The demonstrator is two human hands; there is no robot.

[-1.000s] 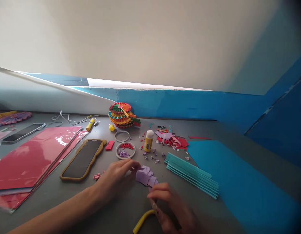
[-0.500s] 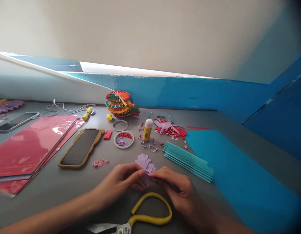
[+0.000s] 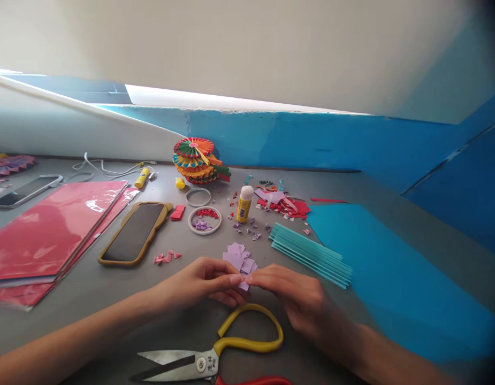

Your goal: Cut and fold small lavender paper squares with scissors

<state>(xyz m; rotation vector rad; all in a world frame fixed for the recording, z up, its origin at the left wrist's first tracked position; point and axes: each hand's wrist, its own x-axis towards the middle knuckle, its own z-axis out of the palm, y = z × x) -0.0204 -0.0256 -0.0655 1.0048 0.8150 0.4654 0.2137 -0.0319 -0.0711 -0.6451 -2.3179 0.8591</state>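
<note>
My left hand (image 3: 215,280) and my right hand (image 3: 289,291) meet at the fingertips over the grey table. Between them is a small piece of purple paper (image 3: 244,285), pinched from both sides and mostly covered by the fingers. Just behind the fingertips lies a loose pile of cut purple paper pieces (image 3: 239,255). Below the hands rest large scissors (image 3: 205,363) with one yellow and one red handle, blades parted and pointing left. Neither hand touches them.
A glue stick (image 3: 244,204) stands upright beside tape rings (image 3: 205,220) holding tiny folded bits. Pleated teal paper (image 3: 309,255) and a blue sheet (image 3: 391,272) lie right. Left are a phone (image 3: 135,233) and red paper packs (image 3: 50,230). A pleated paper ornament (image 3: 195,163) stands behind.
My fingertips have closed in on the purple piece, so less of it shows. The view has tipped down slightly, bringing more of the scissors into sight.
</note>
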